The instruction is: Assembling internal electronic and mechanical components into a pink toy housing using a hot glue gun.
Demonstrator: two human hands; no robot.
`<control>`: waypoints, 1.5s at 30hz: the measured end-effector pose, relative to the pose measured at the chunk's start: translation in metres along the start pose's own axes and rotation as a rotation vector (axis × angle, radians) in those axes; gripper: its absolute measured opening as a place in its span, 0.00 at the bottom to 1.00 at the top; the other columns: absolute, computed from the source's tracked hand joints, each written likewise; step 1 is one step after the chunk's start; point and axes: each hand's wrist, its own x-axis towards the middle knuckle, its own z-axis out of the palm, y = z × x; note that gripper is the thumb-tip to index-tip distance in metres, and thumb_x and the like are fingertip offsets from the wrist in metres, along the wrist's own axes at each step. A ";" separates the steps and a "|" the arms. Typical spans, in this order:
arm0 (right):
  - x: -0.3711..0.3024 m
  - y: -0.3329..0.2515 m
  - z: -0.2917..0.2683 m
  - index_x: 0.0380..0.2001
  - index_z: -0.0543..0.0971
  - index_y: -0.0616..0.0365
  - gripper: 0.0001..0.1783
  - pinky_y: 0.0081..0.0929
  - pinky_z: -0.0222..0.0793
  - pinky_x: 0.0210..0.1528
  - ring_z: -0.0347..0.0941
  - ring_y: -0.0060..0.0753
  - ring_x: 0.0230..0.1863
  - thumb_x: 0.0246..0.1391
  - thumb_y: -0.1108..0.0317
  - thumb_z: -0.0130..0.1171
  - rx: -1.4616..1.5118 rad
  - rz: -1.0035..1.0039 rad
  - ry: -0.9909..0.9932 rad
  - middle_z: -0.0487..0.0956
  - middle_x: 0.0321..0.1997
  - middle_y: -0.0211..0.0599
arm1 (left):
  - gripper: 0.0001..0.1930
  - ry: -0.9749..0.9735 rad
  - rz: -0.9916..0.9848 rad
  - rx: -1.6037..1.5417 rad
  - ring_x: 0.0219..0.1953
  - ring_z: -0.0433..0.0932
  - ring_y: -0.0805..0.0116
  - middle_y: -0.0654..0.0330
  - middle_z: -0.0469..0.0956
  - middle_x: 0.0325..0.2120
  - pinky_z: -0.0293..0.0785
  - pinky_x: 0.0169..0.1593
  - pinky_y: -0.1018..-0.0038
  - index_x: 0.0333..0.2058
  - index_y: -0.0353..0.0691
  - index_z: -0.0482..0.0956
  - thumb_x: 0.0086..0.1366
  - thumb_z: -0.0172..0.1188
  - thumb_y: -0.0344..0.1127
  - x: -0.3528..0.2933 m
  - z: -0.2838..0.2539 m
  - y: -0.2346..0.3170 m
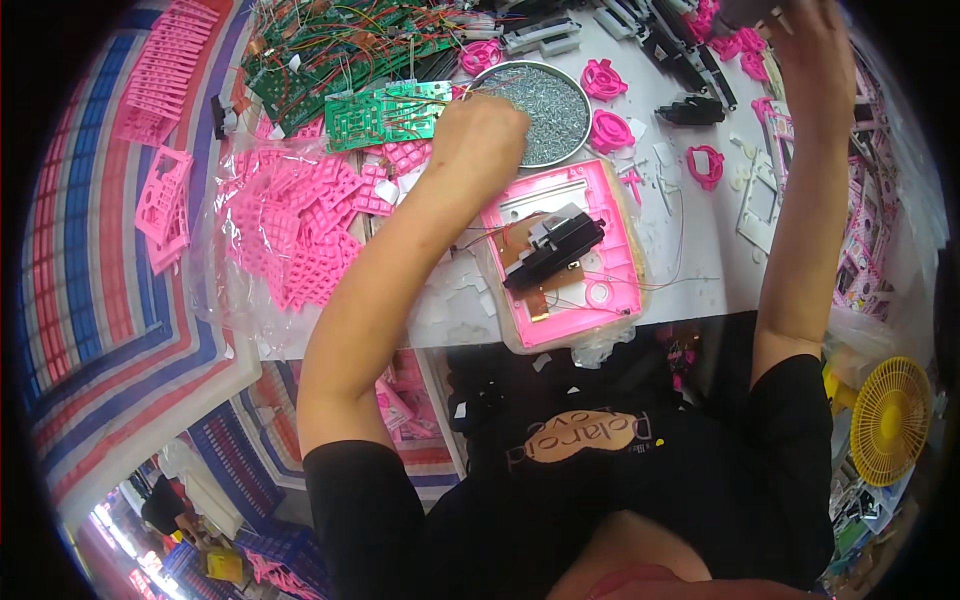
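Note:
My left hand (482,135) is curled at the left rim of a round metal dish (586,112) of small silvery screws (545,110). Its fingertips are hidden, so what they hold does not show. Beside it lies a green circuit board (380,116) with thin wires. At the top right edge my right hand (815,40) is closed by a dark, rounded object (742,12), partly cut off and unclear. Between my arms, a pink plastic housing (622,250) rests on a padded block, with a brown board (520,262) and a black mechanism (556,250) inside.
Pink keypad pieces (300,215) spill from clear plastic at left. Several wired green boards (340,50) are heaped behind. Black mechanisms (690,110) and pink rings (610,130) lie on the far right table. A yellow fan (890,420) stands at lower right.

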 end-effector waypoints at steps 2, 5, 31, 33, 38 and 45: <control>-0.001 0.010 0.012 0.58 0.73 0.64 0.29 0.23 0.74 0.45 0.80 0.25 0.41 0.54 0.67 0.71 -0.230 0.056 -0.179 0.83 0.38 0.36 | 0.11 0.015 0.053 -0.007 0.35 0.83 0.49 0.52 0.83 0.28 0.78 0.39 0.55 0.27 0.40 0.85 0.61 0.64 0.42 0.002 0.008 -0.001; -0.017 -0.003 0.044 0.59 0.74 0.65 0.30 0.22 0.73 0.46 0.79 0.23 0.40 0.57 0.63 0.70 -0.119 0.205 -0.417 0.83 0.38 0.36 | 0.13 0.086 0.015 -0.019 0.34 0.81 0.51 0.54 0.80 0.27 0.76 0.38 0.54 0.26 0.40 0.82 0.63 0.64 0.43 0.002 0.005 0.001; -0.146 -0.061 0.119 0.48 0.67 0.48 0.19 0.26 0.63 0.25 0.63 0.22 0.19 0.63 0.58 0.65 0.379 0.337 -0.539 0.68 0.20 0.25 | 0.09 0.349 -0.087 -0.574 0.34 0.78 0.67 0.66 0.80 0.29 0.59 0.53 0.62 0.34 0.46 0.82 0.56 0.71 0.35 -0.107 -0.041 0.080; -0.148 -0.057 0.118 0.48 0.66 0.49 0.19 0.26 0.63 0.25 0.63 0.22 0.19 0.63 0.58 0.64 0.355 0.322 -0.541 0.68 0.19 0.25 | 0.14 0.362 -0.157 -0.512 0.36 0.77 0.65 0.66 0.79 0.31 0.57 0.53 0.60 0.39 0.46 0.81 0.54 0.73 0.38 -0.108 -0.041 0.084; -0.154 -0.038 0.114 0.48 0.66 0.51 0.18 0.26 0.64 0.25 0.63 0.23 0.20 0.64 0.59 0.63 0.347 0.280 -0.527 0.68 0.19 0.26 | 0.29 0.299 -0.335 -0.315 0.41 0.73 0.63 0.66 0.76 0.36 0.54 0.50 0.58 0.48 0.46 0.76 0.49 0.76 0.46 -0.139 -0.030 0.103; -0.163 -0.023 0.121 0.48 0.67 0.53 0.18 0.27 0.66 0.25 0.65 0.25 0.22 0.62 0.64 0.64 0.328 0.236 -0.645 0.70 0.21 0.31 | 0.25 0.320 -0.265 -0.427 0.38 0.74 0.64 0.67 0.76 0.32 0.55 0.47 0.60 0.47 0.47 0.77 0.50 0.74 0.44 -0.139 -0.008 0.088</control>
